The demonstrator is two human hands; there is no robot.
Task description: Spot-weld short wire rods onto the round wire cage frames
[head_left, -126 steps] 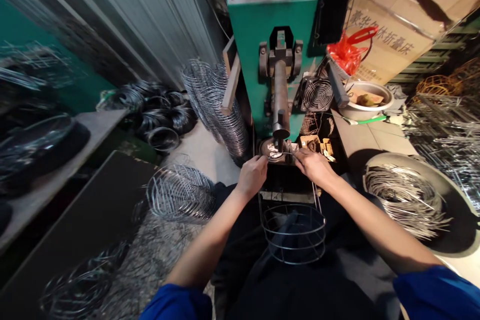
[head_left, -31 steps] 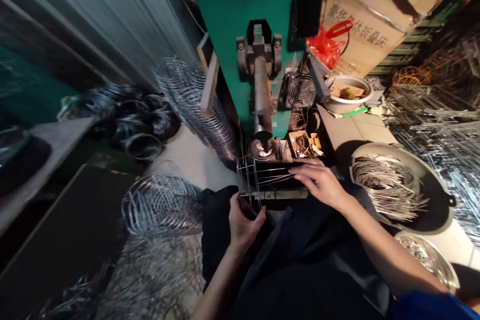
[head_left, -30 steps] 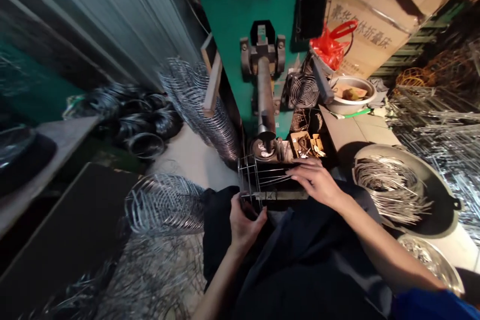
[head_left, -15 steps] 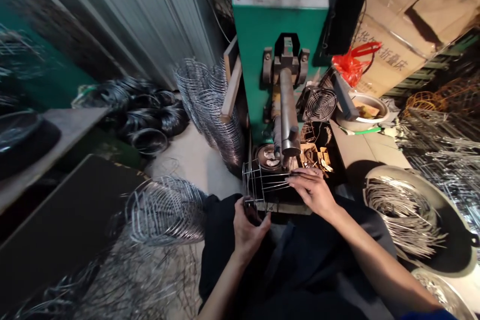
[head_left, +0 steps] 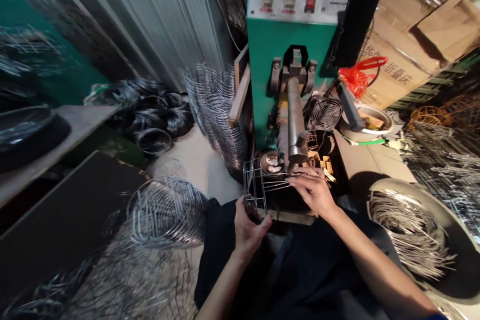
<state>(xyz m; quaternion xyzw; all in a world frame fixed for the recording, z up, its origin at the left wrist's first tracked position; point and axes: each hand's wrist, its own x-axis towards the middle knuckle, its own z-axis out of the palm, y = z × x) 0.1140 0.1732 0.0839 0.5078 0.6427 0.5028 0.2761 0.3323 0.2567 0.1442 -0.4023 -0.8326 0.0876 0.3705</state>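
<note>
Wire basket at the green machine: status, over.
Left hand holding wire basket by its ringed end. Right hand at its long wires. Machine's bar close by right hand; contact unclear.

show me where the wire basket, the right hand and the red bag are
Wire basket (head_left: 263, 186): head view, on one of its thin rods
Right hand (head_left: 314, 192): head view, on the back of the hand
Red bag (head_left: 354, 81): head view, on its body, below the handle loop
</note>
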